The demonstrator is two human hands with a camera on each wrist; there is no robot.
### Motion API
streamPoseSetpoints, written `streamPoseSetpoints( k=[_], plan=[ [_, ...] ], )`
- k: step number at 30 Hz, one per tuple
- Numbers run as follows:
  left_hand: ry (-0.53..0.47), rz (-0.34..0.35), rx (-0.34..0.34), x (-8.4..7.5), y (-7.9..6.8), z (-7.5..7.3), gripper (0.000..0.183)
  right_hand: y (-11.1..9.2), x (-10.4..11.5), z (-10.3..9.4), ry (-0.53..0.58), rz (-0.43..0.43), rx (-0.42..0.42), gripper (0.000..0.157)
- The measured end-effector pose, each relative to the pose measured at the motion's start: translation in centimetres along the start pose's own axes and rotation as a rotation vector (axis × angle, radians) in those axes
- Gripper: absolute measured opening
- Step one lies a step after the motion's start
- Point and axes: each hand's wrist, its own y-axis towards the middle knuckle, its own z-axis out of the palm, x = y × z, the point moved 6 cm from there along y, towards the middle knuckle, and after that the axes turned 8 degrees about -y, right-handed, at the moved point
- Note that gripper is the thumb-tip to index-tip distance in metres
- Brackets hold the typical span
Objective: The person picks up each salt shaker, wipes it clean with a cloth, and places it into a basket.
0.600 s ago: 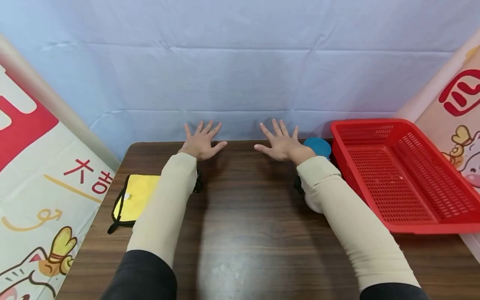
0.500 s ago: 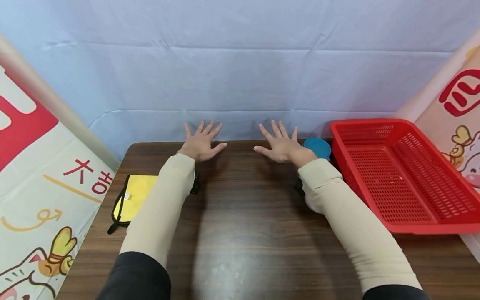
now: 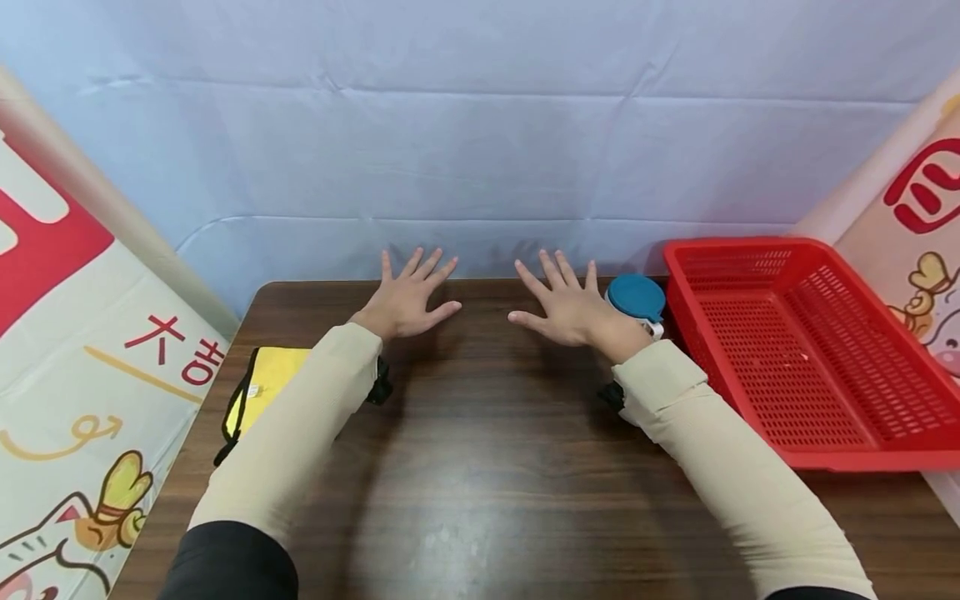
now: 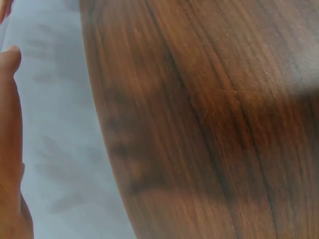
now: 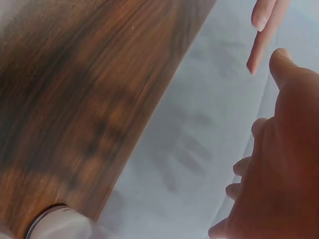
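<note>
In the head view my left hand (image 3: 405, 304) hovers over the back edge of the dark wooden table (image 3: 465, 433), its fingers straight and spread. To its right my right hand (image 3: 566, 308) is held the same way, palm down, thumb pointing toward the left one. Neither hand holds anything. Close by the right hand stands a container with a blue lid (image 3: 636, 296), partly hidden behind the wrist; its pale body (image 5: 62, 224) shows low in the right wrist view. A yellow cloth (image 3: 277, 379) with black edging lies under the left forearm, which covers part of it.
A red perforated plastic basket (image 3: 795, 367) stands on the table's right side. Behind the table hangs a pale blue cloth backdrop (image 3: 480, 150). Printed banners (image 3: 67, 375) flank the table on both sides.
Both hands have shifted slightly toward the person, and both forearms have swung outward. More of the blue-lidded container's top shows now; more of the yellow cloth is covered.
</note>
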Motion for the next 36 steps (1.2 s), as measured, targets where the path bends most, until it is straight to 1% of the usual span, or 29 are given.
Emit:
streamPoseSetpoints(
  k=[4, 6, 10, 13, 18, 22, 26, 36],
  plan=[
    [0.032, 0.039, -0.023, -0.5, -0.6, 0.1, 0.077, -0.8, 0.3, 0.2, -0.011, -0.018, -0.014, 0.086],
    [0.052, 0.059, -0.021, -0.7, -1.1, 0.3, 0.077, -1.3, 0.4, 0.4, -0.012, -0.030, -0.016, 0.087],
    [0.054, 0.094, -0.010, -1.2, -2.1, 0.7, 0.077, -2.2, 0.8, 0.5, -0.030, -0.051, -0.033, 0.088],
    [0.043, 0.117, -0.015, -1.5, -2.9, 1.0, 0.077, -2.9, 1.1, 0.7, -0.037, -0.067, -0.043, 0.086],
    [0.055, 0.160, -0.020, -2.1, -3.8, 1.4, 0.077, -4.0, 1.5, 1.1, -0.038, -0.099, -0.057, 0.087],
    [0.051, 0.190, -0.018, -2.8, -4.6, 1.5, 0.077, -4.9, 1.8, 1.5, -0.033, -0.121, -0.070, 0.087],
    [0.023, 0.222, -0.026, -3.6, -5.4, 1.5, 0.078, -5.6, 2.2, 1.8, -0.040, -0.144, -0.085, 0.088],
    [0.014, 0.257, -0.057, -4.6, -7.4, 1.4, 0.079, -7.6, 3.0, 2.0, -0.063, -0.186, -0.132, 0.088]
  ],
)
